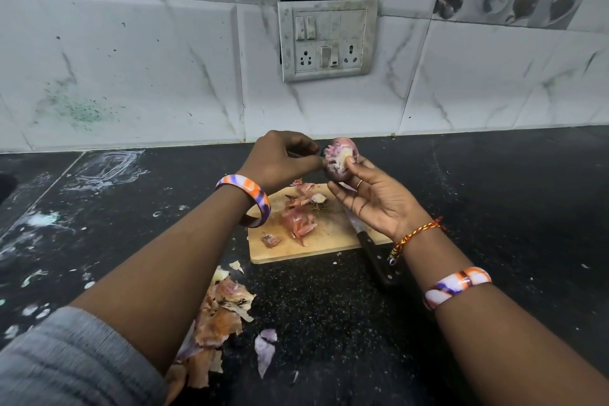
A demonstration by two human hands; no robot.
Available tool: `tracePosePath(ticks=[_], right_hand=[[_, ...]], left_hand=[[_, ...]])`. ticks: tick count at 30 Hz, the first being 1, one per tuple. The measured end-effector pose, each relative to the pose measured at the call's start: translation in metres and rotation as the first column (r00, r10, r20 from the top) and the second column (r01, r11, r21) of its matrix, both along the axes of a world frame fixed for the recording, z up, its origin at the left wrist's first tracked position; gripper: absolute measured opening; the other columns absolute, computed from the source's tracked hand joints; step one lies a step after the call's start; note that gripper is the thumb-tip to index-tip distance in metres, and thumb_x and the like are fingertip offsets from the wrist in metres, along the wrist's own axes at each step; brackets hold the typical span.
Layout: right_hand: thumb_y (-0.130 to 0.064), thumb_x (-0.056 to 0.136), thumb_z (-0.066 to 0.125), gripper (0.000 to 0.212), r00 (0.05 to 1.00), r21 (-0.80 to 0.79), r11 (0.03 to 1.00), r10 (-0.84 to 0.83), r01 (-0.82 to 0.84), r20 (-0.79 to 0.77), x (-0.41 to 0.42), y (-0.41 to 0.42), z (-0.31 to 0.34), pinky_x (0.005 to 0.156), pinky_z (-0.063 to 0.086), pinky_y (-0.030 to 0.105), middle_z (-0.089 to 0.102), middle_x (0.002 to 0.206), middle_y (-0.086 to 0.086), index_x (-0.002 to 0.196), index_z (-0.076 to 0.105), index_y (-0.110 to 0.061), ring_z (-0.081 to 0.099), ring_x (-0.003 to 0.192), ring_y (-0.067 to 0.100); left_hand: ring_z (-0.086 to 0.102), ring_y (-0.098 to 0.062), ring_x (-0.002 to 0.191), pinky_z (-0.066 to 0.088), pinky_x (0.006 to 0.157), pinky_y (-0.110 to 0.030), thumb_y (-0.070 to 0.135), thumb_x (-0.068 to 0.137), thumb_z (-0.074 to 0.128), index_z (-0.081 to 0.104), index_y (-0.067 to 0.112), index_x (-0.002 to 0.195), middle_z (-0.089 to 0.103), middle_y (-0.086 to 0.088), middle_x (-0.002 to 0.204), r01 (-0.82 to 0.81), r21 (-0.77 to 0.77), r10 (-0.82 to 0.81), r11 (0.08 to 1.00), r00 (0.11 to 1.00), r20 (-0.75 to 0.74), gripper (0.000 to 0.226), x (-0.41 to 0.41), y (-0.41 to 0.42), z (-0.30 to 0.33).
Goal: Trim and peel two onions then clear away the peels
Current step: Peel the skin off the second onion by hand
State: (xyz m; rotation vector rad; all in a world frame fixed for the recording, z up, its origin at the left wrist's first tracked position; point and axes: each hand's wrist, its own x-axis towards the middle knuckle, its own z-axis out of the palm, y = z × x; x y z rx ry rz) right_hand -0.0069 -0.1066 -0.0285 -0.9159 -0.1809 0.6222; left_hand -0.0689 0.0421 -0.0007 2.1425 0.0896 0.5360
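Note:
A purple onion (339,158) with a trimmed end facing me is held above the far edge of the wooden cutting board (329,237). My right hand (375,198) grips it from the right, thumb on the cut face. My left hand (283,160) pinches at the onion's left side, fingers closed on a bit of skin. Peels (298,222) lie on the board, and a bigger heap of peels (220,316) lies on the black counter by my left forearm. A knife (374,257) rests at the board's right edge, its blade partly hidden under my right hand.
The black speckled counter (494,208) has white smears at the left. A tiled wall with a switch and socket plate (326,39) rises right behind the board. A single purple peel (265,349) lies near the front.

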Motion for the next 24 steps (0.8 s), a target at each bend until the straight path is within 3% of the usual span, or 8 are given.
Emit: tracePosePath(ticks=[4, 10, 16, 19, 21, 24], right_hand=[[0.004, 0.088, 0.050, 0.017, 0.996, -0.028, 0.999, 0.035, -0.033, 0.082, -0.002, 0.002, 0.002, 0.072, 0.056, 0.034, 0.061, 0.096, 0.014, 0.099, 0.057, -0.007, 0.064, 0.086, 0.026], [0.006, 0.083, 0.056, 0.023, 0.987, -0.090, 0.996, 0.004, 0.010, 0.164, -0.004, 0.003, 0.002, 0.072, 0.056, 0.035, 0.064, 0.095, 0.012, 0.101, 0.057, -0.008, 0.070, 0.069, 0.021], [0.004, 0.087, 0.054, 0.020, 0.986, -0.084, 0.996, 0.020, -0.006, 0.163, -0.009, 0.002, 0.002, 0.072, 0.056, 0.034, 0.064, 0.091, 0.012, 0.102, 0.056, -0.008, 0.069, 0.072, 0.020], [0.004, 0.088, 0.050, 0.017, 0.994, -0.007, 1.000, 0.015, -0.015, 0.109, -0.010, -0.002, 0.003, 0.072, 0.056, 0.034, 0.061, 0.096, 0.013, 0.100, 0.056, -0.006, 0.064, 0.084, 0.024], [0.002, 0.090, 0.048, 0.014, 0.997, 0.029, 0.999, 0.011, -0.013, 0.083, -0.008, -0.008, 0.006, 0.071, 0.057, 0.033, 0.060, 0.097, 0.014, 0.097, 0.057, -0.005, 0.062, 0.088, 0.025], [0.000, 0.090, 0.048, 0.013, 0.996, -0.003, 1.000, 0.019, -0.019, 0.089, -0.006, -0.015, 0.007, 0.068, 0.057, 0.033, 0.058, 0.097, 0.013, 0.093, 0.058, -0.007, 0.060, 0.086, 0.024]], left_hand=[[0.060, -0.001, 0.070, 0.045, 0.066, -0.001, 0.014, 0.075, 0.072, 0.070, 0.006, 0.102, 0.069, -0.003, 0.086, -0.036, 0.125, 0.023, 0.991, 0.994, 0.105, 0.028, -0.001, -0.005, 0.002], [0.066, -0.026, 0.072, 0.054, 0.069, -0.035, 0.009, 0.074, 0.068, 0.075, 0.000, 0.083, 0.073, -0.016, 0.078, -0.174, 0.282, 0.117, 0.943, 0.971, 0.208, 0.014, -0.004, -0.005, 0.005], [0.060, -0.031, 0.068, 0.052, 0.066, -0.037, 0.012, 0.069, 0.065, 0.070, 0.000, 0.070, 0.068, -0.018, 0.070, -0.268, 0.338, 0.223, 0.902, 0.960, 0.166, 0.014, 0.002, -0.013, 0.003], [0.044, -0.027, 0.054, 0.043, 0.058, -0.031, 0.020, 0.062, 0.056, 0.056, -0.004, 0.055, 0.053, -0.019, 0.056, -0.313, 0.280, 0.310, 0.907, 0.949, 0.059, 0.025, 0.006, -0.005, 0.000], [0.042, -0.019, 0.055, 0.041, 0.057, -0.029, 0.011, 0.066, 0.055, 0.052, -0.001, 0.051, 0.049, -0.014, 0.055, -0.283, 0.173, 0.289, 0.943, 0.957, -0.015, 0.020, 0.005, 0.004, -0.003], [0.055, -0.020, 0.053, 0.053, 0.064, -0.027, -0.007, 0.077, 0.054, 0.069, 0.003, 0.074, 0.062, -0.010, 0.067, -0.195, 0.046, 0.197, 0.980, 0.980, -0.042, 0.018, 0.001, 0.006, -0.003]])
